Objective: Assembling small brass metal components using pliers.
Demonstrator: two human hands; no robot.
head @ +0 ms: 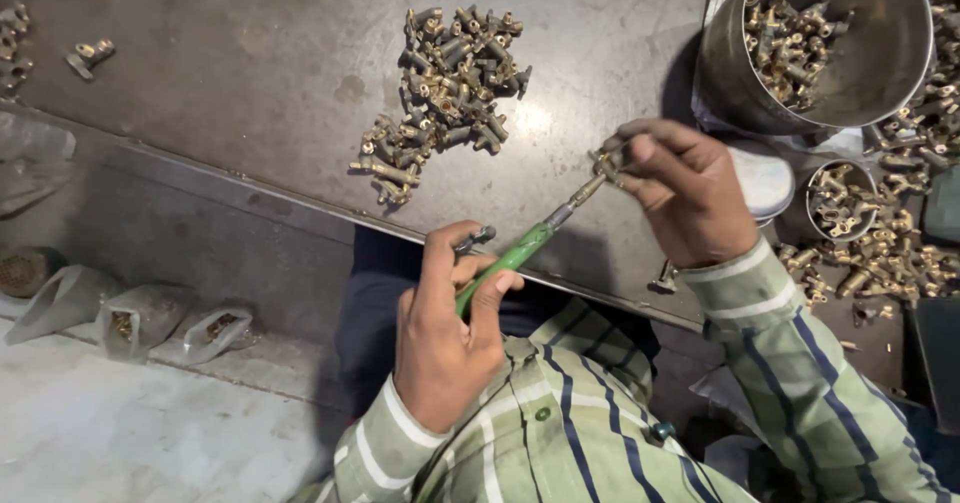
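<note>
The person's left hand (440,348) is closed around the green handle of a screwdriver (520,253), thumb lying along the grip and fingers wrapped beneath it, with a small dark metal part sticking out just above the index finger. The steel shaft runs up and away from that grip to the right hand (685,198), whose thumb and fingertips pinch a small brass fitting (606,166) against the tool's tip. Both are held in the air over the near edge of the dark metal worktable (250,73).

The fitting looks like solid brass: small, rigid, dense for its size, and smooth enough to slip or spin between fingertips, so a pinch across its body on opposite sides, clear of the end that meets the tip, seems the surest hold. The screwdriver is stiff and light, and its plastic handle is the natural place to grip it.

Beyond the tool tip, farther across the table, lies a loose heap of brass fittings (440,98). Past the right hand stands a large steel bucket (880,63) partly filled with the same parts, a smaller metal cup (842,201) just beside the wrist, and more fittings scattered outward. Clear plastic bags (140,318) rest on the ledge off to the left hand's outer side.
</note>
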